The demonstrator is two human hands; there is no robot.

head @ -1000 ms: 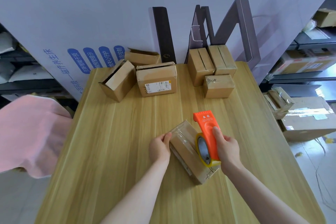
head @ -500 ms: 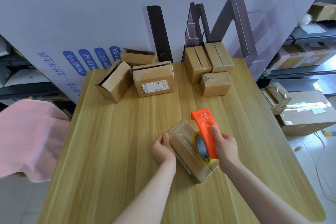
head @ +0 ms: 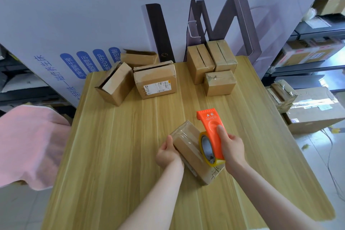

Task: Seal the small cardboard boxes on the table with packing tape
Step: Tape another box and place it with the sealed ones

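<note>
Sealing step: the right hand (head: 232, 148) clenches the orange tape dispenser (head: 210, 127), whose roll rests on the near end of the small box (head: 186, 142) at the table's (head: 121, 155) near middle.
Left hand: the left hand (head: 168, 155) grips the box's left side and steadies it.
Change: almost none over the last second; the dispenser and both hands have kept their places, and only the view has shifted.
Meaning: glossy film already runs along the top, so this strip is probably finishing; whether it is cut I cannot tell.
Remaining: the open box (head: 113, 86) and the labelled box (head: 155, 80) at the back left look unsealed.
</note>
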